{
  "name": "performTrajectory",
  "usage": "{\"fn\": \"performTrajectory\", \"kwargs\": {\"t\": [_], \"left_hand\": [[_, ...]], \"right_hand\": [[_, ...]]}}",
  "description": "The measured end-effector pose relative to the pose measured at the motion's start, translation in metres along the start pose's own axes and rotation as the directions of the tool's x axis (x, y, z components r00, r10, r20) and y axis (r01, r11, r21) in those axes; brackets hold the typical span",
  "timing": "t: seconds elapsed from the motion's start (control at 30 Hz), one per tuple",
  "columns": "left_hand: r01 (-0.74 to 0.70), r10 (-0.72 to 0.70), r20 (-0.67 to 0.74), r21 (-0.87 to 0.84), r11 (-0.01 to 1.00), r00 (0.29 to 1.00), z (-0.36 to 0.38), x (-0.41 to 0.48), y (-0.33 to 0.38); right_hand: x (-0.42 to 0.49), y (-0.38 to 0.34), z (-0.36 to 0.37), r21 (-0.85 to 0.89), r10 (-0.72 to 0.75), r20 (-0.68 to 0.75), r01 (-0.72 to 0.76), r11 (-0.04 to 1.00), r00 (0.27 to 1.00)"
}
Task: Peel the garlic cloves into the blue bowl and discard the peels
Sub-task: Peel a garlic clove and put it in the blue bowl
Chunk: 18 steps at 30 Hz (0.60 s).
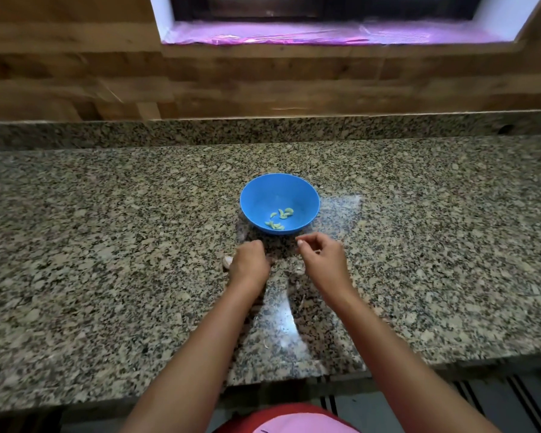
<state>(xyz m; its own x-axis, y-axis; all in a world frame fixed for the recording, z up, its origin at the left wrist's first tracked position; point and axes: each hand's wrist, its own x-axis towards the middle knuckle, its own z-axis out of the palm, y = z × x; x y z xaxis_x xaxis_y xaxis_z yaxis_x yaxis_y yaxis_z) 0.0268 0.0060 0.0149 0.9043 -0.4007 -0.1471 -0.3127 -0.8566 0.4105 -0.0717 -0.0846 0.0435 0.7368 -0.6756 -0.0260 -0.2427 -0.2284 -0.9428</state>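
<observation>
Head view: a person's two hands work at a granite bench (107, 229), just near of a blue bowl (278, 187) that already holds a small heap of peeled cloves (280, 215), pale green in this light. The left hand (250, 260) is turned knuckles-up and pressed low to the stone, its fingers curled under and out of sight, so whether they hold anything cannot be told. A clove (227, 261) in its skin peeps out at that hand's left edge, touching or just beside it. The right hand (324, 259) hovers close to the bowl's near wall, its fingers (303, 242) loosely curled toward the thumb. Whether a scrap is pinched there cannot be told either. A peel (266, 344) lies on the bench between the forearms.

The clove looks light, firm and smooth under a dry, papery skin that is likely to slip, so it is probably best pinched at its two ends. The peel, thin and flimsy, should tear easily.
</observation>
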Motion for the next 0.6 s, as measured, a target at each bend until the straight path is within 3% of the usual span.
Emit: {"fn": "performTrajectory", "kwargs": {"t": [0.17, 0.27, 0.33, 0.4, 0.5, 0.57, 0.6], "left_hand": [[-0.019, 0.017, 0.023, 0.059, 0.998, 1.0, -0.001, 0.0, 0.008], [-0.072, 0.073, 0.006, -0.093, 0.993, 0.997, -0.006, -0.005, 0.008], [-0.032, 0.072, 0.068, -0.46, 0.887, 0.995, -0.009, -0.012, 0.008], [0.082, 0.096, 0.199, -0.729, 0.68, 0.975, -0.012, -0.022, 0.01], [0.226, 0.107, 0.319, -0.835, 0.501, 0.942, -0.016, -0.03, 0.011], [0.258, 0.108, 0.336, -0.861, 0.439, 0.936, -0.016, -0.031, 0.008], [0.226, 0.102, 0.302, -0.862, 0.454, 0.948, -0.015, -0.032, 0.006]], "right_hand": [[0.0, 0.015, 0.002, 0.013, 0.129, 0.041, -0.13, 0.991, 0.991], [0.0, 0.014, 0.003, 0.184, 0.307, 0.11, -0.323, 0.928, 0.945], [-0.002, 0.009, 0.001, 0.384, 0.394, 0.236, -0.458, 0.802, 0.888], [-0.004, 0.005, 0.0, 0.504, 0.396, 0.348, -0.525, 0.686, 0.85], [-0.006, 0.006, -0.001, 0.538, 0.356, 0.365, -0.507, 0.673, 0.86], [-0.006, 0.006, -0.003, 0.513, 0.322, 0.328, -0.454, 0.728, 0.888], [-0.004, 0.007, -0.005, 0.483, 0.302, 0.303, -0.419, 0.769, 0.904]]}}
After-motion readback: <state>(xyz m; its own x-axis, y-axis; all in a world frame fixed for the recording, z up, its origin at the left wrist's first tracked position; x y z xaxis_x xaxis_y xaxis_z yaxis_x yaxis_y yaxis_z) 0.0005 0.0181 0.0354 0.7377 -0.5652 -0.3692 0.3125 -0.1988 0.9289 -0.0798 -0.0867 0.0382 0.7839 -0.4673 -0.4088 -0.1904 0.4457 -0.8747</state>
